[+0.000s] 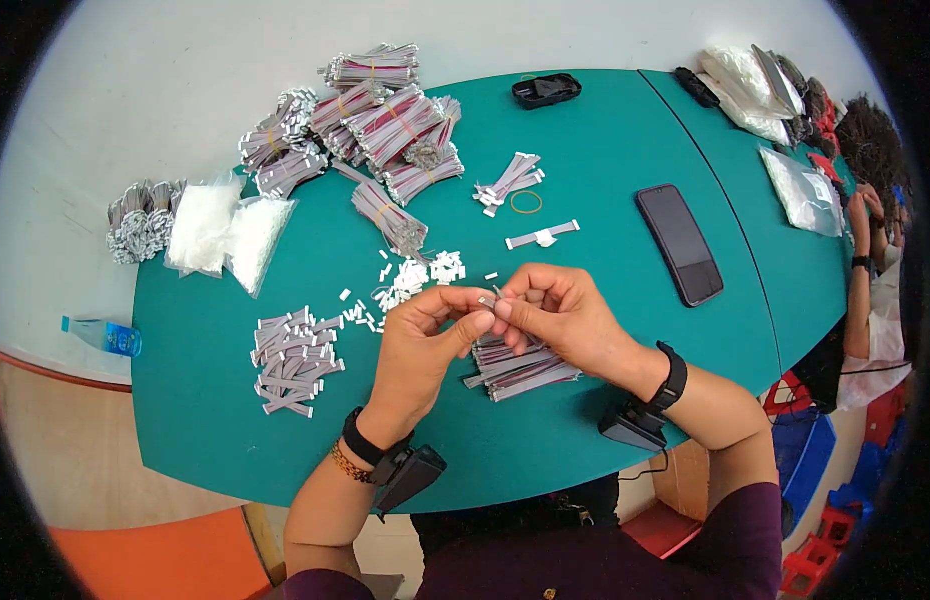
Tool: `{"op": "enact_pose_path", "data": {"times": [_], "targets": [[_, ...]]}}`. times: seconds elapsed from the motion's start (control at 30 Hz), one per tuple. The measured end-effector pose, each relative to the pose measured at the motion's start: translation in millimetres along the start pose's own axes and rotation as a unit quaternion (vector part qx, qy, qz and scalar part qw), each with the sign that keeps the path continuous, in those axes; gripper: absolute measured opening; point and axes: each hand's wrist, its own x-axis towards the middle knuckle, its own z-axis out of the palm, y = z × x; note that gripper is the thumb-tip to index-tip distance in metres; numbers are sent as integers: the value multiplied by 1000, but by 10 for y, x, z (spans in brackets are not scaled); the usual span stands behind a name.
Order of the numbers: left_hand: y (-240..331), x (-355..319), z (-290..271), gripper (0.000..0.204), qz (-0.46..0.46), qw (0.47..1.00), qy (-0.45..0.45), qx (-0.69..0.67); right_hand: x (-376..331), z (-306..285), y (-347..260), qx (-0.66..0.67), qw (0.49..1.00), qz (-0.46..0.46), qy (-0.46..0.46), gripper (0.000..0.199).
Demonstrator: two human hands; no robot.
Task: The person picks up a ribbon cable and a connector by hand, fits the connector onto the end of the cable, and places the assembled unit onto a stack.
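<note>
- Broadly, the teal desk (pixel 605 150) fills most of the view, and the work is spread over its left and middle parts.
- Next in size, several rubber-banded bundles of grey ribbon cable (pixel 385 125) lie heaped at the far edge, with 2 clear bags of small white parts (pixel 230 230) to their left.
- A loose heap of short cable pieces with white ends (pixel 290 360) lies near the left hand; these look finished, so a fair share of the work seems done.
- A flat stack of cable strips (pixel 520 365) sits on the desk right under both hands, and looks like stock yet to be handled.
- A dark phone (pixel 679 243) lies face up to the right, well apart from the cables.
- The left hand (pixel 420 345) is curled, its thumb and fingers pressed together on one end of the small cable piece (pixel 488 299).
- The right hand (pixel 560 315) pinches the same piece from the other side, fingertips touching those of the left, both held just above the stack.
- A scatter of tiny white connectors (pixel 415 275) lies just beyond the hands, with a tan rubber band (pixel 526 202) and 1 lone fitted strip (pixel 542 236) farther back.
- Judging by the big untouched bundles, much more is left than is done.
</note>
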Motion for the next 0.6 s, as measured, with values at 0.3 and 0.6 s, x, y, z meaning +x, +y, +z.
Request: {"op": "enact_pose_path", "data": {"times": [0.3,0.6], "targets": [[-8,9,-20,13,-9,1000,11,8,-12,19,5,-29,999,-10,16,10],[-39,15,-14,11,47,996,31,75,-26,44,38,-89,995,-39,11,10]]}}
